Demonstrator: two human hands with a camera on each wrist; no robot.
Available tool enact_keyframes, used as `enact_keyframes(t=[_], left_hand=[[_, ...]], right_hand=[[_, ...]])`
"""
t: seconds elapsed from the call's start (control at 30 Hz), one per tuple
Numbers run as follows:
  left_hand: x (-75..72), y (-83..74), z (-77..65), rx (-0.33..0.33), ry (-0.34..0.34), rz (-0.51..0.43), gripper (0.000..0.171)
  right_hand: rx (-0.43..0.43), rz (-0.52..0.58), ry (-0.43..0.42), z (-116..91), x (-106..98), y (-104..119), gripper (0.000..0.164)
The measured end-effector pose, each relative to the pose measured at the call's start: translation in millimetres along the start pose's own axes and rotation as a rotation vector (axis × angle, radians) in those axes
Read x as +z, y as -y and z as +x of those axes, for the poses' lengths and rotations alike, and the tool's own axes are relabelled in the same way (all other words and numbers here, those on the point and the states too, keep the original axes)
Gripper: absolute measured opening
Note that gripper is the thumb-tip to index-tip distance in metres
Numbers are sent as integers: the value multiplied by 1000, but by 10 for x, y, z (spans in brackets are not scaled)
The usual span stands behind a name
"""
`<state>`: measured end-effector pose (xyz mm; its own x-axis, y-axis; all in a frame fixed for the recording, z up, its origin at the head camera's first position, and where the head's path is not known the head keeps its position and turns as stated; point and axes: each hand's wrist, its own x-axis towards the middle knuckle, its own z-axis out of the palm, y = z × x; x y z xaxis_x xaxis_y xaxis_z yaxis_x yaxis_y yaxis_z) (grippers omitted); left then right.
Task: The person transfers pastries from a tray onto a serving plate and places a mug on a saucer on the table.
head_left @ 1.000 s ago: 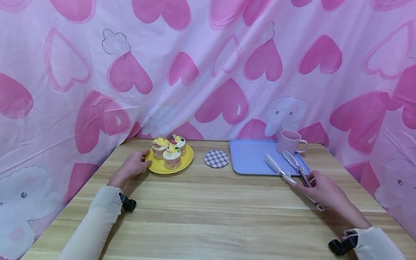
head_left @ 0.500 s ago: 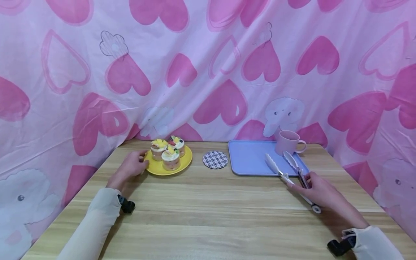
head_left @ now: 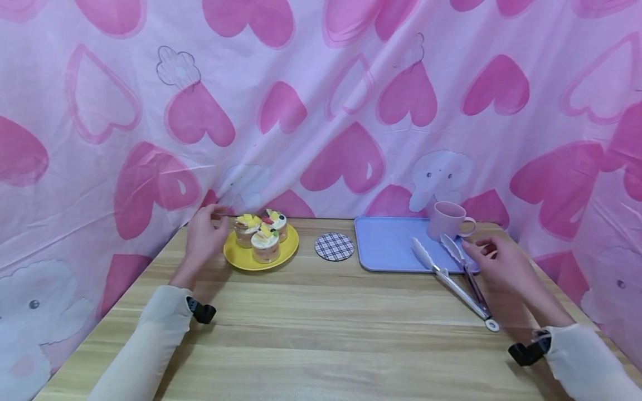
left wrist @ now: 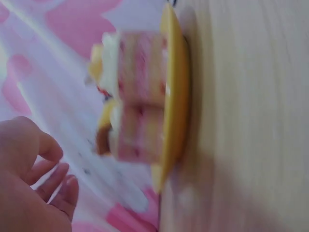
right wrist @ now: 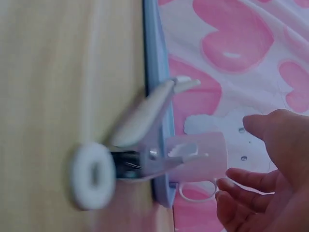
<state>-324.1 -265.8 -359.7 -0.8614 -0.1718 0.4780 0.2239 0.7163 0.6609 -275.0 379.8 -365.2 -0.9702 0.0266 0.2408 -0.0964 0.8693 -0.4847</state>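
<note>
My left hand [head_left: 203, 236] is raised just left of the yellow plate [head_left: 238, 259], its fingers loosely bent and holding nothing. Several clear cups of layered cake [head_left: 266, 252], topped with cream and fruit, stand together on that plate. On the right, a pair of tongs [head_left: 458, 290] lies spread, its white tips over the blue tray [head_left: 383, 245] and its ringed end on the table. My right hand [head_left: 504, 267] hovers right of the tongs with nothing in it, fingers relaxed. In the right wrist view its fingertips overlap the edge of the pink mug [right wrist: 207, 154].
Between plate and tray lies a round checked coaster [head_left: 334, 247]. The mug stands at the tray's back right corner, handle to the right. A pink heart-print cloth [head_left: 346, 161] hangs behind and beside the wooden table [head_left: 321, 334].
My left hand has let go of the plate's rim and lifted. My right hand has released the tongs and moved up to the right, leaving them lying there.
</note>
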Motion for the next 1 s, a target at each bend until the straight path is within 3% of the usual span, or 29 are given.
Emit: enact_keyframes(t=[0.1, 0.17, 0.37, 0.57, 0.77, 1.0], left_hand=[[78, -162, -11, 100, -42, -48, 31], [146, -288, -35, 152, -17, -85, 29], [419, -627, -156, 262, 170, -134, 30], [769, -759, -274, 342, 332, -113, 39], [1017, -796, -332, 324, 440, -35, 49], [1164, -820, -285, 267, 541, -30, 54]], right_hand=[[-5, 10, -22, 132, -39, -18, 61], [6, 4, -17, 209, -62, -24, 65], [-16, -8, -18, 435, -92, -23, 72], [25, 14, 10, 571, -90, 14, 80], [47, 53, 71, 671, -30, 3, 84], [69, 63, 121, 805, 9, -14, 90]])
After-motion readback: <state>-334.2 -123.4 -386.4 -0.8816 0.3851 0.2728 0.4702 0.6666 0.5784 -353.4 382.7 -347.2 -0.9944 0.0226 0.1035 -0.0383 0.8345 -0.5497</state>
